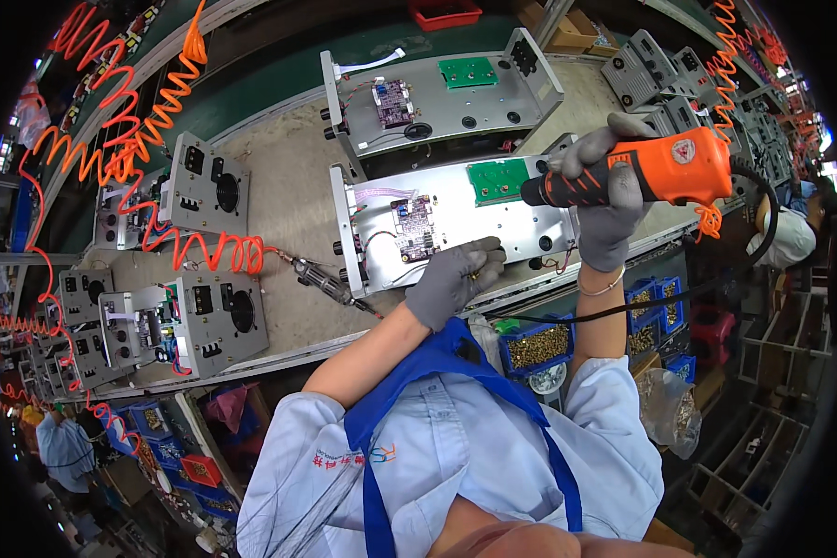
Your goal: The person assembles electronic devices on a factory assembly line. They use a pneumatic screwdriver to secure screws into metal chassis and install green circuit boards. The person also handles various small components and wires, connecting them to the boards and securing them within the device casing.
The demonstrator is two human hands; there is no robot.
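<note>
Power screwdriver over sheet-metal chassis, right hand fingers wrapped around it, left hand at chassis near edge, fingers curled, contents indistinct

Chassis on bench, second chassis behind, bin in front

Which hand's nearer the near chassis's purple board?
Left: the left hand is just below-right of the purple board; the right hand, gripping the orange driver, is farther right.
</note>
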